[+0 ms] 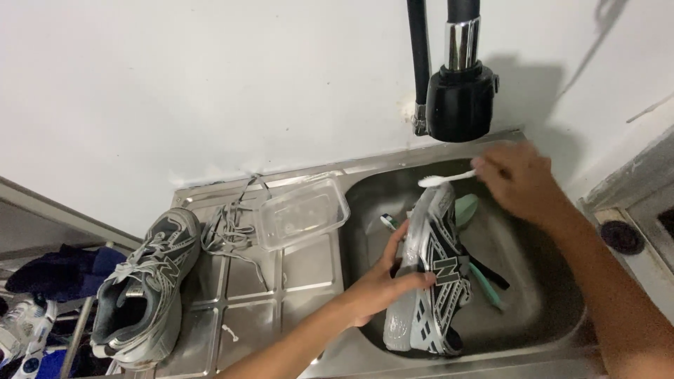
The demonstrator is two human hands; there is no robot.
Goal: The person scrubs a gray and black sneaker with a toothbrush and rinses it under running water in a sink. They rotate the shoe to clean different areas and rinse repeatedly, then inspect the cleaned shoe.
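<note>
Left hand [382, 284] is curled around the grey sneaker [428, 274], held on its side, sole up, inside the steel sink [547, 309]. Right hand [519, 181] is closed around a white toothbrush [446, 179], bristles over the shoe's toe end. Black faucet head [460, 102] hangs just above. On the drainboard: second sneaker [144, 288], loose laces [228, 228], clear plastic container [302, 213].

Place: a home wash corner.
Sink: a steel sink [562, 309] sits under both hands.
Tap: a black tap [460, 98] hangs just above the right hand [516, 182].
Wall: plain white, behind the hands.
Clothes: a drying rack [42, 309] stands far left of the left hand [382, 284].
</note>
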